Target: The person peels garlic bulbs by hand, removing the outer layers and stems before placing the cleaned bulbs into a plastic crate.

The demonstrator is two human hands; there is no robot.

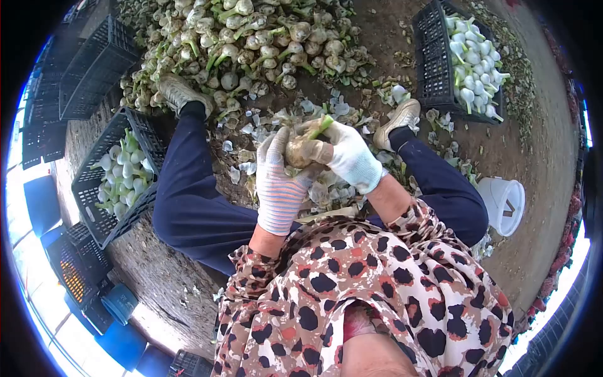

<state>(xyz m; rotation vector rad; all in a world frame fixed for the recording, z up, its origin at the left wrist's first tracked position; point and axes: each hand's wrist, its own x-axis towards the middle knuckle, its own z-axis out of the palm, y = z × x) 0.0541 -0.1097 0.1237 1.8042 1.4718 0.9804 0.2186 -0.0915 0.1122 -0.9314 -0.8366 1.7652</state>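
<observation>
A brownish, unpeeled garlic bulb (pixel 296 152) with a short green stem sits between my two gloved hands, above the ground between my legs. My left hand (pixel 281 182), in a striped glove, is closed around the bulb's left side. My right hand (pixel 353 157), in a pale whitish-blue glove, grips the bulb and its stem from the right, thumb across the front. Papery peeled skins (pixel 323 191) litter the soil beneath both hands. Beyond my feet rises a large heap of unpeeled garlic (pixel 251 44) with green stems.
A black crate (pixel 433 75) of cleaned white bulbs stands at the upper right. Another black crate (pixel 94 217) with white bulbs is by my left leg. Further black crates (pixel 94 69) stand at the far left. A white bucket (pixel 496 201) rests beside my right knee.
</observation>
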